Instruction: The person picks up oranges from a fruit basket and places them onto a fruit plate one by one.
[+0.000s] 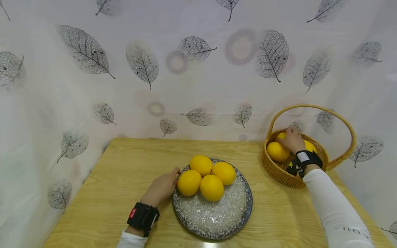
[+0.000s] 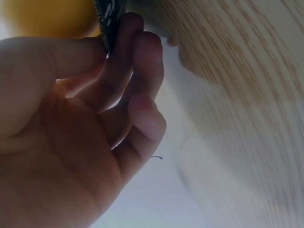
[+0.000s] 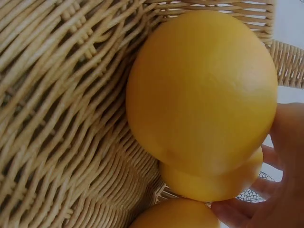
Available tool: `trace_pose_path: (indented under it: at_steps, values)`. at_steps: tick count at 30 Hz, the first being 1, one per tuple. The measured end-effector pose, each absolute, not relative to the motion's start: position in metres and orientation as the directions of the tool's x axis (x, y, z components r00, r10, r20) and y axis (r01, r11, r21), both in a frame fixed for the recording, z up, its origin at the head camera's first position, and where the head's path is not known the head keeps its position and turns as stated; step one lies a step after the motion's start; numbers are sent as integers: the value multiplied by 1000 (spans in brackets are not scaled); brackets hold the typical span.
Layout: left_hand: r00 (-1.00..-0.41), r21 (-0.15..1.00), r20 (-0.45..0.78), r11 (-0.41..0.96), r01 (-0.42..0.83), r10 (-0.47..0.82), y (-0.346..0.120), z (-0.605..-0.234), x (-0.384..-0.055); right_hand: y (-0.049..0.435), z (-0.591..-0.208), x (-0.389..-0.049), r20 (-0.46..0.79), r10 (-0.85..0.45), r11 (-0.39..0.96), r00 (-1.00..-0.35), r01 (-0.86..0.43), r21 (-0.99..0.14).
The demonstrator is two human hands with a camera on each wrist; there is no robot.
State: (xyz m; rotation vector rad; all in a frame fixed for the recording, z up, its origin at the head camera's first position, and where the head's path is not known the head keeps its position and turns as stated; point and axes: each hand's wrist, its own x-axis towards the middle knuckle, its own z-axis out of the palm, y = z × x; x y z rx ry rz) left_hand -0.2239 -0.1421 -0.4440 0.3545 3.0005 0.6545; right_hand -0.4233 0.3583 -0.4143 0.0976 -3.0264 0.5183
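Observation:
On the speckled grey plate (image 1: 217,220) several round yellow fruits (image 1: 212,187) sit grouped toward the far left side. My left hand (image 1: 161,187) pinches the plate's left rim (image 2: 108,23), thumb on one side and curled fingers on the other. At the right, my right hand (image 1: 293,140) reaches into a wicker basket (image 1: 280,175). Its fingers curl round a yellow fruit (image 3: 211,183) at the basket's far side, partly hidden by the hand. Nearer the right wrist camera, another yellow fruit (image 3: 204,90) lies against the woven wall.
The basket's tall arched handle (image 1: 310,106) rises over the right hand. Another yellow fruit (image 1: 310,146) shows beyond the wrist inside the basket. The wooden table (image 1: 124,172) meets a leaf-patterned curtain (image 1: 198,86) along its back edge.

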Motion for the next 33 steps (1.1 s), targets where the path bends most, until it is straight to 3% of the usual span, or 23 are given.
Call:
trace_pose_path:
  at_steps: [15,33]
  values:
    - [-973,407,7,888,215,232,-141,-444,-224,357,-416,-417,145,-18,946,-989,-64,-317]
    - [-975,415,3,886,205,223,-139,-440,-222,336,-401,-395,126,14,949,-992,-26,-315]
